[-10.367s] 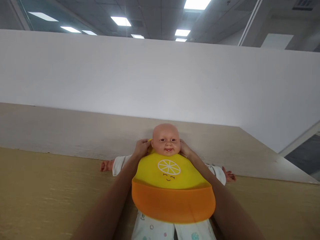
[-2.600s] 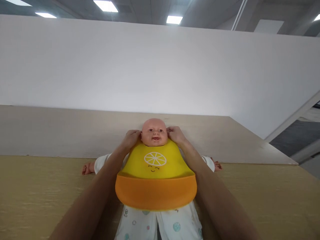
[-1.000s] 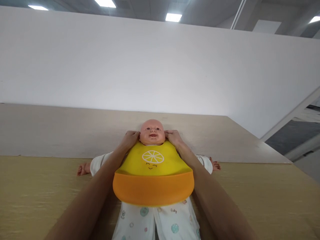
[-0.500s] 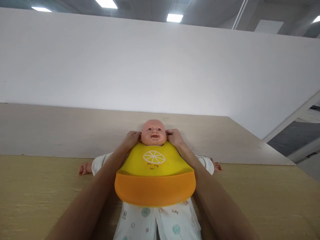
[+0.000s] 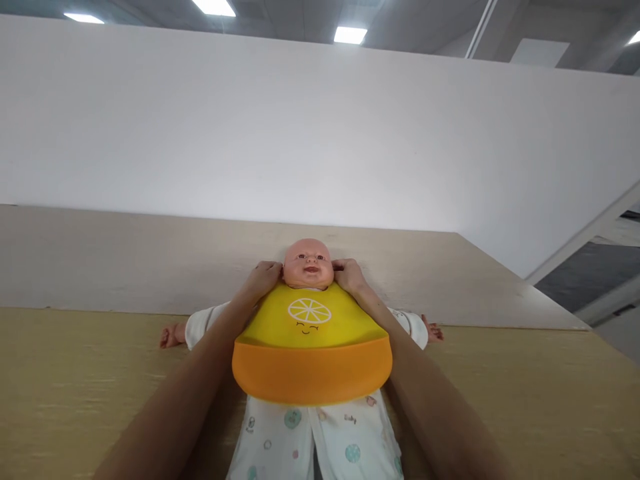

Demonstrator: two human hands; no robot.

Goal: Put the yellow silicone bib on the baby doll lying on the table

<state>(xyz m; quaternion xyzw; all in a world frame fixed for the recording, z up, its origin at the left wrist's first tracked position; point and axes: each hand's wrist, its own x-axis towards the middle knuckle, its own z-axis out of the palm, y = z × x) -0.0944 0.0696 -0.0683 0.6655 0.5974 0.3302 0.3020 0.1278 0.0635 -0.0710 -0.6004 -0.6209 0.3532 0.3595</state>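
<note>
A baby doll (image 5: 308, 257) lies on its back, arms spread, in a white printed outfit (image 5: 350, 440). Over its chest lies a yellow bib (image 5: 280, 327) with a lemon-slice print and an orange catch pocket (image 5: 313, 375). My left hand (image 5: 266, 277) is at the left side of the doll's neck, fingers curled at the bib's upper edge. On the other side my right hand (image 5: 349, 275) is closed the same way beside the doll's cheek. Both sets of fingertips, and the bib's neck straps, are hidden behind the doll's head and neck.
The doll rests on a wooden surface (image 5: 90, 373) with a paler board (image 5: 125, 260) along its back. Behind that stands a white partition (image 5: 310, 133). The surface's right edge slants away at far right.
The bib's lower edge and pocket have shifted slightly up towards the doll's head. Both hands stay at the doll's neck with hardly any movement.
</note>
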